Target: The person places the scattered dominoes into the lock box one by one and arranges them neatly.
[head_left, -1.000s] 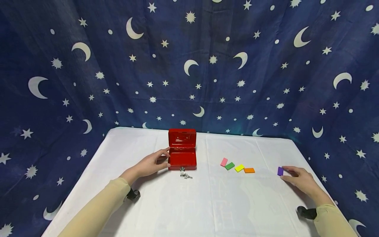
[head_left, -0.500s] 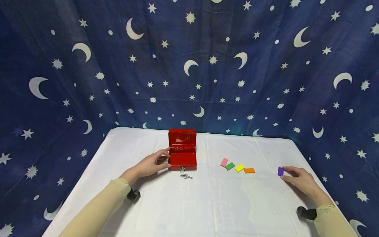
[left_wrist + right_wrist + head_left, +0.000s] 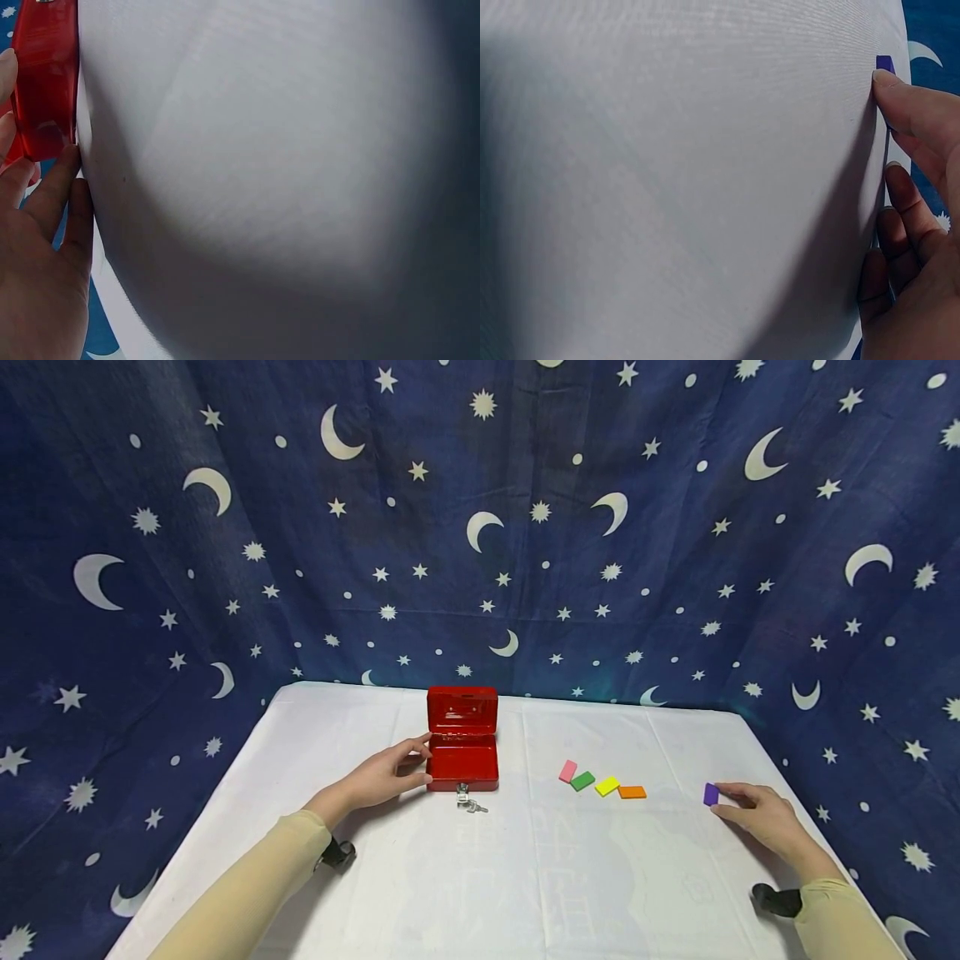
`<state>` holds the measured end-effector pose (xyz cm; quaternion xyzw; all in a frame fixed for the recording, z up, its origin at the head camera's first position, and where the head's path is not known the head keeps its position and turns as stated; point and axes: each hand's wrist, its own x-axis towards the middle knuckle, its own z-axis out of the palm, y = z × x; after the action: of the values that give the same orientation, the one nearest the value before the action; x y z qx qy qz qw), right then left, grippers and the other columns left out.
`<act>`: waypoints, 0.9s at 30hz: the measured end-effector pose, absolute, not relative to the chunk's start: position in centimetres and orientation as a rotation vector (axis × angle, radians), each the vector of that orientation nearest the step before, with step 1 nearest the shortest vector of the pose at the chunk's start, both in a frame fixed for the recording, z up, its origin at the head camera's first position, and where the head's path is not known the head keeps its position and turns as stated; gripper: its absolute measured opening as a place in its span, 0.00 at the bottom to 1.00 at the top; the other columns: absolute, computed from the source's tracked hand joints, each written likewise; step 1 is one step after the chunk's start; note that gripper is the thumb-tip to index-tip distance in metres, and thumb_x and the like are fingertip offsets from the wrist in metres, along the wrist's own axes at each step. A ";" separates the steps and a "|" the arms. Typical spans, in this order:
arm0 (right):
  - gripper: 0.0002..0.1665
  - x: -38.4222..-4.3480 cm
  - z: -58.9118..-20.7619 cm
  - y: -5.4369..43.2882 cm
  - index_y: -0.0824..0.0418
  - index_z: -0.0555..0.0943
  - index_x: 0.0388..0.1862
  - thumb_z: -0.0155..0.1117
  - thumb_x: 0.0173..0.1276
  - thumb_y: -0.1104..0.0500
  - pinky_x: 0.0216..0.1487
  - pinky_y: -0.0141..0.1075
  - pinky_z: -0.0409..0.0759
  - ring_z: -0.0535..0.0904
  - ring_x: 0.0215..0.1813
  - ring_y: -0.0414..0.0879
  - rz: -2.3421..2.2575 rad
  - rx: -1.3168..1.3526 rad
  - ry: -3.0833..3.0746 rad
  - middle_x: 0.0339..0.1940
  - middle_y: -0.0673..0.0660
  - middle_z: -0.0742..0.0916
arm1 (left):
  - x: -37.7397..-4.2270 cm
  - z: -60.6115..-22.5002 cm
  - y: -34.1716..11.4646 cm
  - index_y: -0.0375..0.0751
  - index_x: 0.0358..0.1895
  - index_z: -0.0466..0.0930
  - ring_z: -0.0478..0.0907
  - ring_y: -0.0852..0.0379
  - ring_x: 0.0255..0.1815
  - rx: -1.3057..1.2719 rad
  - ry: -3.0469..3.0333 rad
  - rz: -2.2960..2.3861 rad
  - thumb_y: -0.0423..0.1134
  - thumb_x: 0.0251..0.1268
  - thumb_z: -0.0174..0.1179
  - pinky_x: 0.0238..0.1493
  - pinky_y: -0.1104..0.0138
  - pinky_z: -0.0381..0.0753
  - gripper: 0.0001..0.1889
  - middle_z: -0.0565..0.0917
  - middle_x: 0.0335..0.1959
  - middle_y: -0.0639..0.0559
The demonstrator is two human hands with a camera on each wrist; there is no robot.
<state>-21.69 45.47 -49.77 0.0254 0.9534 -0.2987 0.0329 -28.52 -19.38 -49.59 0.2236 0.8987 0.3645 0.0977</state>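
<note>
A red metal cash box (image 3: 463,764) stands on the white-covered table with its lid raised. My left hand (image 3: 381,774) rests against the box's left side, thumb toward the front corner and fingers toward the back. In the left wrist view, fingertips touch the red wall of the box (image 3: 46,82). Far to the right, my right hand (image 3: 763,816) pinches a small purple block (image 3: 710,794) between thumb and fingers. The right wrist view shows only one end of that purple block (image 3: 885,63); its remaining fingers are loosely bent.
Small keys (image 3: 476,807) lie by the box's front latch (image 3: 462,791). Between box and right hand lie a pink block (image 3: 567,771), a green block (image 3: 582,781), a yellow block (image 3: 607,786) and an orange block (image 3: 632,792). A starry blue curtain (image 3: 525,568) surrounds the table.
</note>
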 end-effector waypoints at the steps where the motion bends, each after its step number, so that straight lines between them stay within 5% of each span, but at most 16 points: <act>1: 0.41 -21.7 -49.7 45.4 0.74 0.72 0.68 0.70 0.71 0.44 0.64 0.71 0.65 0.65 0.68 0.78 -0.920 0.082 2.931 0.67 0.81 0.71 | -28.5 -49.6 -19.4 0.59 0.57 0.74 0.66 0.56 0.76 0.660 2.660 1.081 0.58 0.69 0.65 0.75 0.46 0.60 0.20 0.59 0.80 0.67; 27: 0.44 -21.6 -49.2 45.3 0.74 0.71 0.68 0.69 0.70 0.41 0.60 0.70 0.69 0.72 0.60 0.73 -0.896 0.100 2.902 0.62 0.80 0.75 | -28.5 -49.7 -19.3 0.59 0.55 0.74 0.61 0.55 0.78 0.649 2.657 1.095 0.57 0.69 0.65 0.76 0.46 0.59 0.18 0.59 0.80 0.66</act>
<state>-21.65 45.25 -49.19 0.0329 0.9537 -0.2945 0.0516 -28.51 -19.27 -49.67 0.2194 0.8975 0.3699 0.0977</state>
